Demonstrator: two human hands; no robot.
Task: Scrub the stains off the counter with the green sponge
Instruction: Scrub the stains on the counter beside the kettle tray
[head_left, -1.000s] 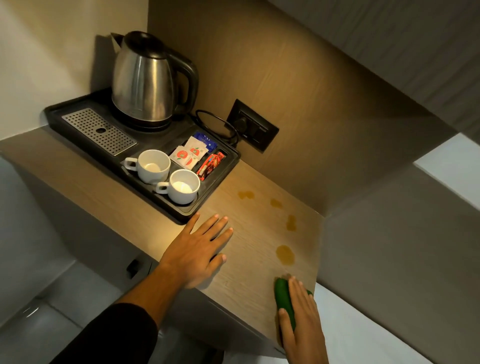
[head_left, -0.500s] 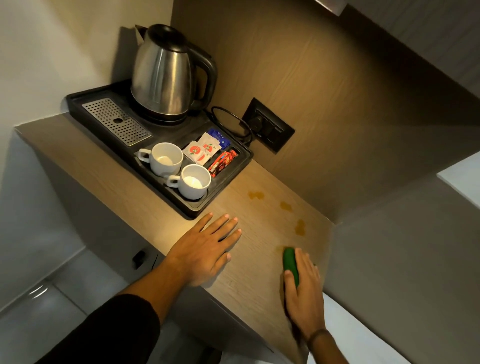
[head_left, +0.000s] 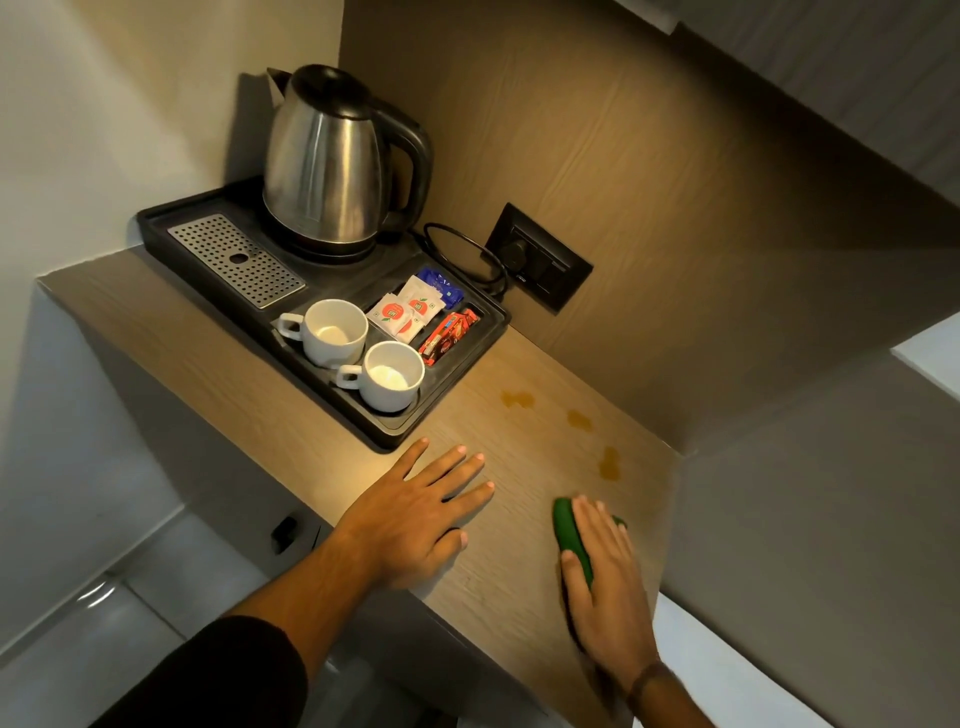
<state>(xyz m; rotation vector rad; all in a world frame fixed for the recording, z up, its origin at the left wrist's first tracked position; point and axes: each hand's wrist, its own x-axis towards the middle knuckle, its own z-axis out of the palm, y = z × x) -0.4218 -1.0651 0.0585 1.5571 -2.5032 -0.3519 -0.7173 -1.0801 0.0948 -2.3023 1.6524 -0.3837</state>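
Observation:
My right hand (head_left: 605, 582) lies flat on the green sponge (head_left: 570, 535) and presses it onto the wooden counter (head_left: 519, 587) near its right end. Only the sponge's left edge and a corner show past my fingers. Three brown stains remain beyond it: one (head_left: 609, 463) just ahead of my fingertips, one (head_left: 579, 419) further back, and one (head_left: 517, 399) near the tray. My left hand (head_left: 421, 512) rests palm down on the counter, fingers spread, holding nothing, left of the sponge.
A black tray (head_left: 457, 384) at the back left carries a steel kettle (head_left: 330, 161), two white cups (head_left: 332, 332) (head_left: 389, 375) and sachets (head_left: 410, 312). A wall socket (head_left: 540, 265) with a cord sits behind. The side wall (head_left: 779, 519) bounds the counter's right end.
My right hand has slid the sponge forward over the nearest large stain, which no longer shows. The camera has shifted, and my left hand has stayed put.

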